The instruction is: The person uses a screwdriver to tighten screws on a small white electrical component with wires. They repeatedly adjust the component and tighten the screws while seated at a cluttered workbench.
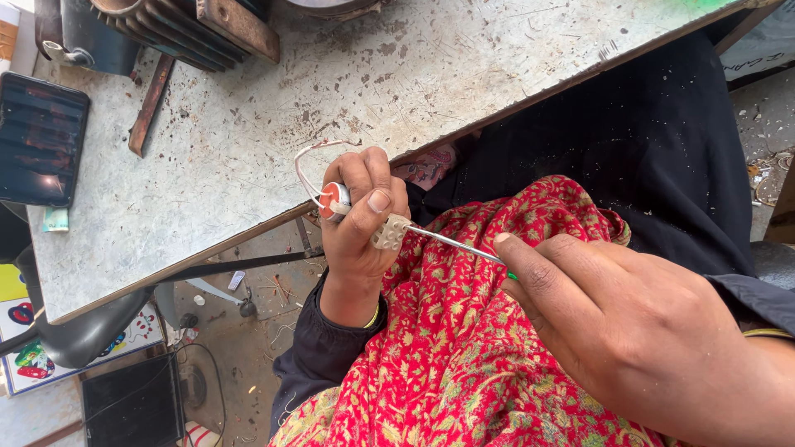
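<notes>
A small cylinder, white with an orange-red end, is held in the left hand, whose fingers are curled tightly around it. A thin white wire loops up from that end and curves over the edge of the table. A small pale plastic block with holes is pinched under the thumb of the same hand, just beside the cylinder.

A thin screwdriver is gripped in the right hand, the fingers closed narrowly around its handle, of which only a speck of green shows at the fingertips. The metal shaft is pointed into the pale block, and its tip is touching it.

Both hands are held over a red patterned cloth that is spread across the lap, just below the table edge. Dark sleeves are worn on both arms.

On the scratched, stained table, a rusty metal strip is lying near a dark ribbed metal part at the far edge. A dark ridged tray is seen at the left end of the table.
</notes>
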